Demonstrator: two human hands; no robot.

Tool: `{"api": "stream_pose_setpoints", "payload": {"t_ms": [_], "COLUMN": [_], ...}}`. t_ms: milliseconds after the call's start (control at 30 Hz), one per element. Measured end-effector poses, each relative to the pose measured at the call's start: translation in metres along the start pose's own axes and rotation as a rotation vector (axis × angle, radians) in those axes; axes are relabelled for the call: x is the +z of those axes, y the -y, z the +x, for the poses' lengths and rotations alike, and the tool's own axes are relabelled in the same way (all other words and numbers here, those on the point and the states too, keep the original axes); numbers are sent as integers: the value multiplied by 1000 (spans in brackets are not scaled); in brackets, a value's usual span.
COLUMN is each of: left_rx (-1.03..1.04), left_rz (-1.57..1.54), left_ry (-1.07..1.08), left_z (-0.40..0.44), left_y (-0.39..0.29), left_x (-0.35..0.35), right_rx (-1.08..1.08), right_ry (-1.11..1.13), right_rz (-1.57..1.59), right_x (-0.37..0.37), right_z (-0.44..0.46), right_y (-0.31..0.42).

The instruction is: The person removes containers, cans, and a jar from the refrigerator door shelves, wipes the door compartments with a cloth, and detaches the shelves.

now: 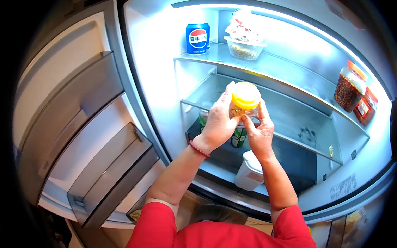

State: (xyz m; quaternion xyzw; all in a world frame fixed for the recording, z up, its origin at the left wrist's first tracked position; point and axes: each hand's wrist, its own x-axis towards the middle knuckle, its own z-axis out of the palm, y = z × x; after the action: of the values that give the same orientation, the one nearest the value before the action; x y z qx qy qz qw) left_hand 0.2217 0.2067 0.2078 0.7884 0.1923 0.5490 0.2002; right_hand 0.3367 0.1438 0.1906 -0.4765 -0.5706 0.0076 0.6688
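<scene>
Between both hands, in front of the fridge's middle shelf, is a clear jar (245, 99) with a yellow lid. Its contents look light brown, but my fingers cover much of them. My left hand (219, 120), with a red bead bracelet (199, 149) at the wrist, wraps the jar's left side. Around the right side my right hand (260, 131) is closed, and both thumbs press on the jar's front. Below and behind my hands, a green can (238, 137) is partly hidden.
A blue Pepsi can (197, 39) and a plastic tub (245, 47) stand on the top shelf. Toward its right end are a jar of dark red contents (350, 87) and another red jar (365, 106). Lower down sits a white container (249, 171). The open door (82, 111) with bins is at left.
</scene>
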Motion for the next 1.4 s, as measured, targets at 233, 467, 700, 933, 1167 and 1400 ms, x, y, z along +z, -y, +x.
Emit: {"api": "stream_pose_setpoints", "payload": {"t_ms": [233, 467, 700, 933, 1167, 1400], "left_rx": [-99, -247, 103, -369, -1222, -1327], "left_rz": [-252, -134, 4, 264, 902, 905], "left_ry": [129, 177, -93, 249, 542, 616], "left_z": [34, 52, -41, -261, -344, -415], "left_y": [23, 50, 35, 37, 45, 67], "left_x": [45, 67, 42, -61, -173, -194], "right_rx": [117, 171, -149, -22, 49, 25], "right_ry": [-6, -33, -155, 790, 1353, 1621], "right_rz": [-109, -180, -320, 194, 302, 179], "right_x": [-21, -18, -9, 75, 168, 221], "right_z": [25, 46, 4, -125, -198, -248], "right_y": [-35, -74, -48, -26, -29, -36]}}
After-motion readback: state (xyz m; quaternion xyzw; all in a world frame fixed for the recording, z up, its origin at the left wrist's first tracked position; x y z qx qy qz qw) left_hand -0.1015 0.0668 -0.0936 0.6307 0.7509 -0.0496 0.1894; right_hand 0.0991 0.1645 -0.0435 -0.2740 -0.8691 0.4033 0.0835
